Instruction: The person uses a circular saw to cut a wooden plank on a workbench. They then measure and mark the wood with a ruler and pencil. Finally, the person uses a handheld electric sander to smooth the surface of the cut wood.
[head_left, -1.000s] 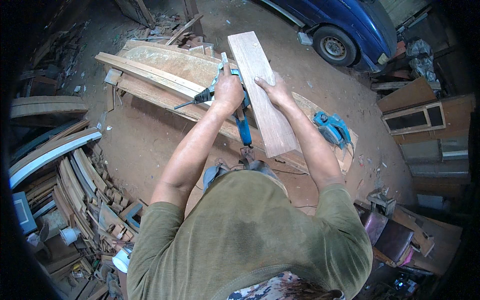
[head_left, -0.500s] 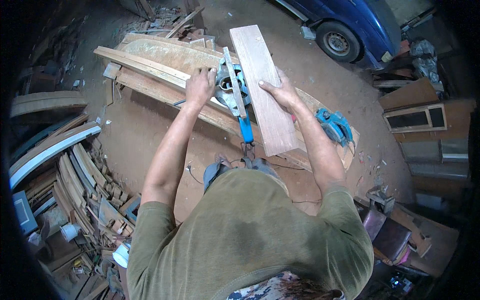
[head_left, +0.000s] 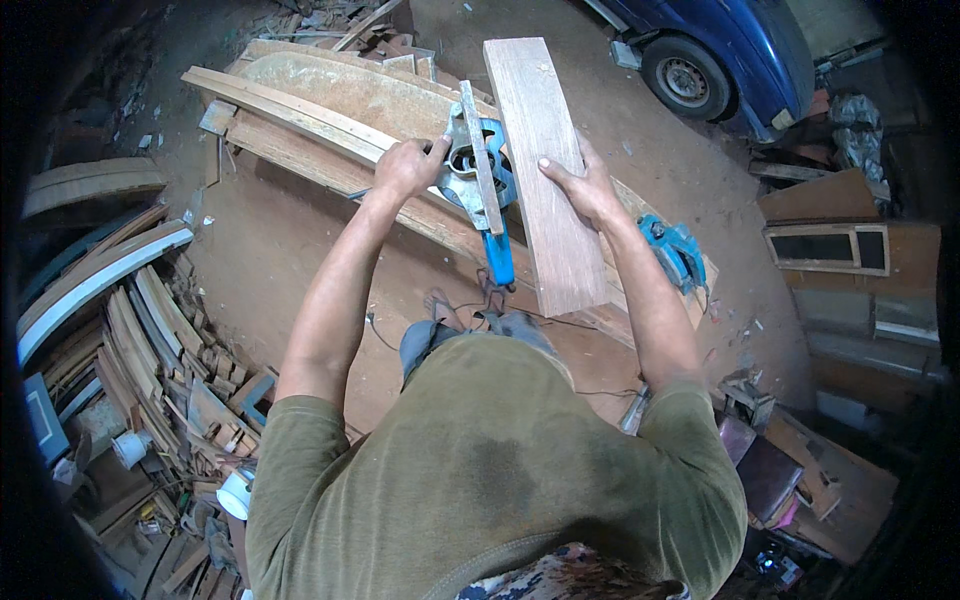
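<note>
My left hand [head_left: 408, 168] is closed on the metal base of a blue-handled power tool [head_left: 462, 190]; its exact kind I cannot make out. A narrow wooden strip [head_left: 480, 155] lies across that base, and the blue handle points down toward my legs. In my right hand [head_left: 586, 183] is a flat, pale brown wooden board [head_left: 548, 220], its thumb on the upper face and the fingers hidden at the far edge. The board slants just right of the tool, with a small gap between it and the strip. Both are held over a long stack of planks [head_left: 290, 120].
Another blue power tool [head_left: 672, 252] rests at the right end of the planks. A blue vehicle [head_left: 750, 60] stands at upper right. Curved wood offcuts [head_left: 150, 340] are heaped at left, wooden panels [head_left: 850, 240] lean at right, and a dark cable [head_left: 380, 335] runs near my feet.
The board has come slightly right in the picture and is a little more upright. The tool has moved slightly right too. Both hands keep their grips, and the whole view has shifted a little.
</note>
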